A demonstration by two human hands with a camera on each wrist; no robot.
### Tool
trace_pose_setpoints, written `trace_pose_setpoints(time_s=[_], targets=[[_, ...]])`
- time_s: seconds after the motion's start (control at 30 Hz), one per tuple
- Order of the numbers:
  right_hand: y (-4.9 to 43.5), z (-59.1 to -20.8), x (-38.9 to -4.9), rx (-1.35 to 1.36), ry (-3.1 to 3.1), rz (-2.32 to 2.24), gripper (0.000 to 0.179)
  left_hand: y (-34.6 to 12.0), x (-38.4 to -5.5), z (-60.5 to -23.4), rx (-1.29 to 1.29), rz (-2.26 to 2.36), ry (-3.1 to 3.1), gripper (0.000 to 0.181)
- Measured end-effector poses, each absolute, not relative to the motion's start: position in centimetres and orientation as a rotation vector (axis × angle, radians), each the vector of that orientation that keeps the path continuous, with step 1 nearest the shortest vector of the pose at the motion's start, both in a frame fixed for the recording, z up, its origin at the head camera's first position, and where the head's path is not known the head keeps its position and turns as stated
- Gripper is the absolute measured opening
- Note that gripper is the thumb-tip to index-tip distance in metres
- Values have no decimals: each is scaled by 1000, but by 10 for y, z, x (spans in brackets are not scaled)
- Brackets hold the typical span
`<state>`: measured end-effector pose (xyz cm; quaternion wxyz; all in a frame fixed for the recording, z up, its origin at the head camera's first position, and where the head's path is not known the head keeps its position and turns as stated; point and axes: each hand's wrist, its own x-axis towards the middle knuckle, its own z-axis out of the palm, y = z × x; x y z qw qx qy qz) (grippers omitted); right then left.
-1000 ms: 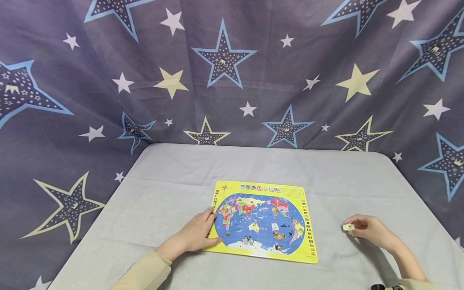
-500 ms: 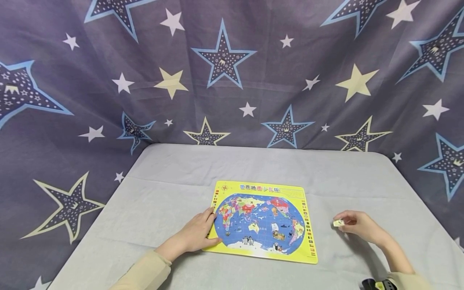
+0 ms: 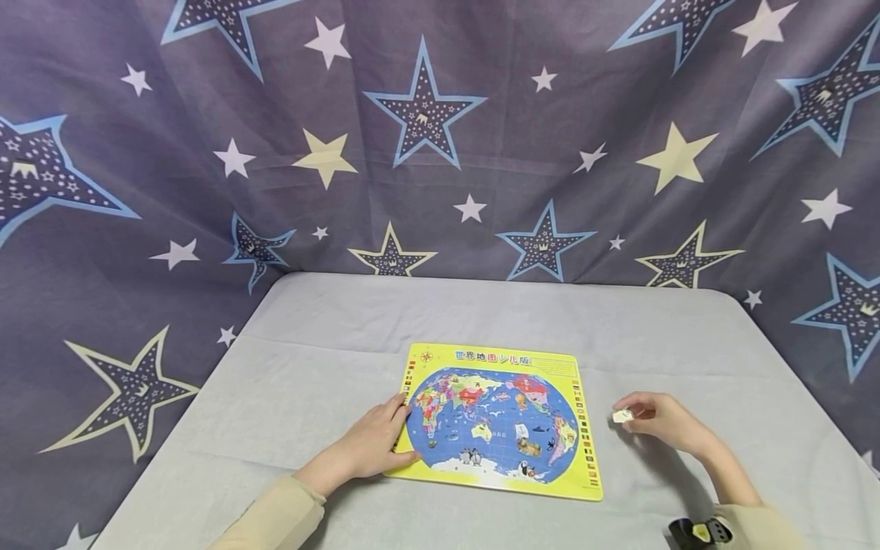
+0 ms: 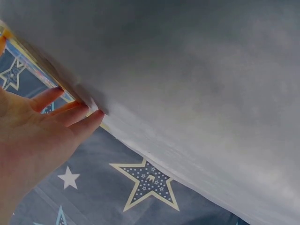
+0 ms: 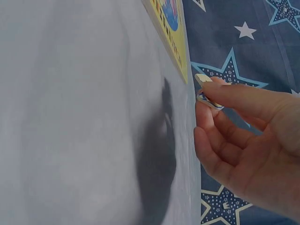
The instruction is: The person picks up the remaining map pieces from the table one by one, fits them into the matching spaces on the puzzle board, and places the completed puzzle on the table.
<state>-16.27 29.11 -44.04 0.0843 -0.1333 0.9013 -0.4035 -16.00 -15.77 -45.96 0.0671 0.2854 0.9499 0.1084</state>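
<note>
Star-printed dark cloth (image 3: 440, 153) hangs behind a table covered in pale grey fabric (image 3: 330, 359), with the person seated at the 6 o'clock edge.

At the left, the left hand (image 3: 374, 443) lies flat with straight fingers on the 9 o'clock edge of the yellow-framed world map puzzle board (image 3: 496, 418), the fingertips (image 4: 89, 117) touching the board's rim as the left wrist view shows. It holds nothing; it only presses the board to the cloth.

The board lies at the middle of the table, and nearly all of the map looks filled; which gap is open cannot be read from here.

At 3 o'clock of the board, near its right edge but apart from it, the right hand (image 3: 663, 422) pinches a small pale puzzle piece (image 3: 622, 415) between thumb and forefinger (image 5: 234, 96), raised off the cloth.

To seat the piece well, the person would likely need to turn it printed side up, match its outline to the empty recess, and lower it flat rather than edge-first. The left hand's pressure should keep the board from sliding on the loose fabric. A light fingertip pinch leaves the piece's edges free for alignment.
</note>
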Motion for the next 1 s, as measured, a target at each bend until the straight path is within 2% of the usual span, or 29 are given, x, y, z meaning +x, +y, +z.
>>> trace_pose_setpoints(time_s=[1.0], targets=[[227,-433,-191,-585,2568,-1211,22,-157,-159,-458,850,345,2865,79]])
